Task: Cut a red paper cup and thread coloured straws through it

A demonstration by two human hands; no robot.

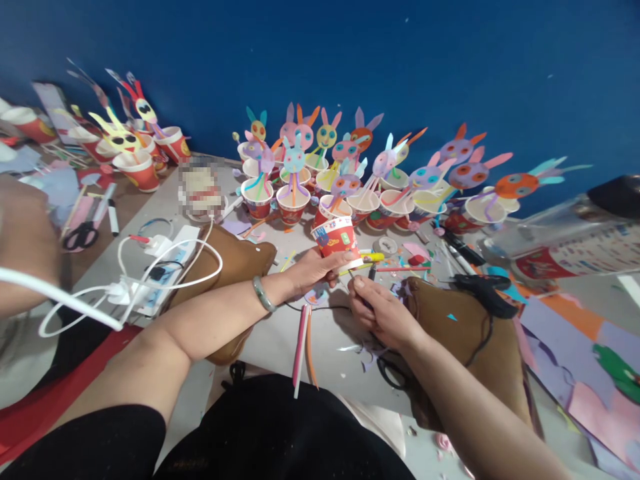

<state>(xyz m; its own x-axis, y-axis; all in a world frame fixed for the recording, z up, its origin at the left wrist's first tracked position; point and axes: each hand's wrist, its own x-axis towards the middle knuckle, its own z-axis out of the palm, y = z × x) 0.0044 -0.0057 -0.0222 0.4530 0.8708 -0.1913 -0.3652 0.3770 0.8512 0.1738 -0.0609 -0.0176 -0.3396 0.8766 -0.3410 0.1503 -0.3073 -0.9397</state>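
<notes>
My left hand (320, 270), with a bangle on its wrist, grips a red paper cup (336, 239). The cup is tilted, its narrow white base turned toward my right hand (383, 310). That hand is closed around a slim pointed tool (351, 274), whose tip is at or near the cup's base; contact is unclear. Fingers cover most of the tool, so its exact kind is hidden. Below my hands, pink and orange paper strips (306, 333) hang over the table's front edge, beside a round paper face (316, 295).
Behind stand several red cups (293, 213) with paper rabbit heads, against a blue wall (320, 53). A power strip (167, 273) with white cables lies left, near another person's blurred arm (25, 247). Rightward are a black glue gun (487, 293), brown cushion (465, 347) and plastic bottle (565, 240).
</notes>
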